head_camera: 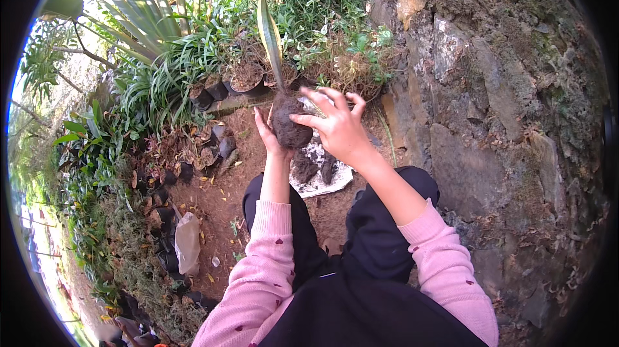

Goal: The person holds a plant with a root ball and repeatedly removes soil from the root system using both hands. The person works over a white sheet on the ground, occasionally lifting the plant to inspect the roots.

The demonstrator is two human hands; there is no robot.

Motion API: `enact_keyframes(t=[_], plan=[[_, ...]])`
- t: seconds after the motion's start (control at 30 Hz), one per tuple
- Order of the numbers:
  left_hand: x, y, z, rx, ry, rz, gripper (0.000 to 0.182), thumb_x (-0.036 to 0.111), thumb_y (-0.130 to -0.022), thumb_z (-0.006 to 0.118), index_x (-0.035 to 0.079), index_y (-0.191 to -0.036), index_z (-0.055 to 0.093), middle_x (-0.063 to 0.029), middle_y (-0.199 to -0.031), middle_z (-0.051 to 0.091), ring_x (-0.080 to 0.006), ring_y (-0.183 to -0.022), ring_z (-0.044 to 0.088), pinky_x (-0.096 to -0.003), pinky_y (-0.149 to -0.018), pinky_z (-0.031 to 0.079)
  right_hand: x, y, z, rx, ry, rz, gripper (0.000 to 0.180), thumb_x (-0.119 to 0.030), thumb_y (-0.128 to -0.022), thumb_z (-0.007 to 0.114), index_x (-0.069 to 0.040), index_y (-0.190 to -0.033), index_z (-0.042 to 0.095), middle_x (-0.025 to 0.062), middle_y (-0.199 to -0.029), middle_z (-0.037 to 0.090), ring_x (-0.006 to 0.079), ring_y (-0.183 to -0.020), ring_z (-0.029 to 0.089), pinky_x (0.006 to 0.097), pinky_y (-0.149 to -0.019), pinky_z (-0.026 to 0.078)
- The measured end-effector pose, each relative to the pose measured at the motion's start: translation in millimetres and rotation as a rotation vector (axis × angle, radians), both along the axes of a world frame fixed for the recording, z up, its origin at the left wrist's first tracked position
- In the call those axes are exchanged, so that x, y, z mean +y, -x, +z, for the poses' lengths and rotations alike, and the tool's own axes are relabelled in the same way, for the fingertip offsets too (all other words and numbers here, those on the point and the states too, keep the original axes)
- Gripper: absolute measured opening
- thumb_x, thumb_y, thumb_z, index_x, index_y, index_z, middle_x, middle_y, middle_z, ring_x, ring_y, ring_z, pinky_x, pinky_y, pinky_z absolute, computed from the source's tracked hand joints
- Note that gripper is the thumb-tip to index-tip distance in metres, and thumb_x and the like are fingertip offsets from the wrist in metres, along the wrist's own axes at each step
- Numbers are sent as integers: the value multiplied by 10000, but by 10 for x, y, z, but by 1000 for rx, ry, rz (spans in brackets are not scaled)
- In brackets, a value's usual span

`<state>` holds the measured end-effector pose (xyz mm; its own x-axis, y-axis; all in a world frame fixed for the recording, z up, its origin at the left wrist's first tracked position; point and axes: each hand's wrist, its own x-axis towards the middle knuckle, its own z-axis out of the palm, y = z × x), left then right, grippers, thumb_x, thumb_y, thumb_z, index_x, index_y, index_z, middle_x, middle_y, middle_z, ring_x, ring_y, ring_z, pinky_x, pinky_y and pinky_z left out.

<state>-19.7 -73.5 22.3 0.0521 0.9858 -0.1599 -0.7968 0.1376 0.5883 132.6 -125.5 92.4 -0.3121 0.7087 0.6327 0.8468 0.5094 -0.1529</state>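
Observation:
A ball of dark, moist soil (291,124) rests against the palm of my left hand (272,135), which supports it from the left and below. Out of its top rises a single upright snake plant leaf (270,33), green with a yellowish edge. My right hand (338,122) has its fingers spread, and the thumb touches the right side of the soil ball. Below the hands lies a white sheet or sack (341,179) on the ground, with dark soil clumps (305,167) on it. The hands and the ball hide part of the sheet.
A rough rock wall (483,153) rises close on my right. Black plant pots (249,87) line the far edge, with dense greenery behind. Along the left run more small pots and plants, and a translucent plastic bag (187,244) lies on the bare earth (220,211).

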Motion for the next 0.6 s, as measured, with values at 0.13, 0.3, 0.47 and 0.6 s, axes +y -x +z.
enact_keyframes(t=[0.13,0.3,0.47,0.6], plan=[[-12,-100,81,84,59,80,798,701,-905,323,45,-1326,496,-129,-1231,609,-288,-1094,602,-444,-972,463,60,-50,0,183,27,-2,438,-33,-779,608,-353,-1056,722,-22,-1372,538,215,-1245,467,509,-1004,220],[41,-72,7,18,53,25,797,702,-906,315,52,-1328,501,-122,-1239,604,-284,-1113,593,-442,-974,463,8,-12,-34,66,69,6,414,-49,-774,607,-346,-1032,736,-16,-1421,493,217,-1265,439,516,-1005,219],[31,-63,-11,-23,22,-18,787,697,-908,321,53,-1315,516,-121,-1224,614,-282,-1091,602,-439,-957,474,-8,-30,-32,10,31,32,355,-101,-759,638,-350,-986,750,-26,-1443,472,220,-1290,410,516,-1008,215],[-25,-145,151,90,84,75,761,685,-911,342,46,-1272,544,-117,-1205,619,-276,-1069,608,-435,-944,479,-11,-8,-93,40,115,37,415,-69,-750,639,-359,-1027,746,-13,-1462,454,246,-1310,390,500,-1010,214]])
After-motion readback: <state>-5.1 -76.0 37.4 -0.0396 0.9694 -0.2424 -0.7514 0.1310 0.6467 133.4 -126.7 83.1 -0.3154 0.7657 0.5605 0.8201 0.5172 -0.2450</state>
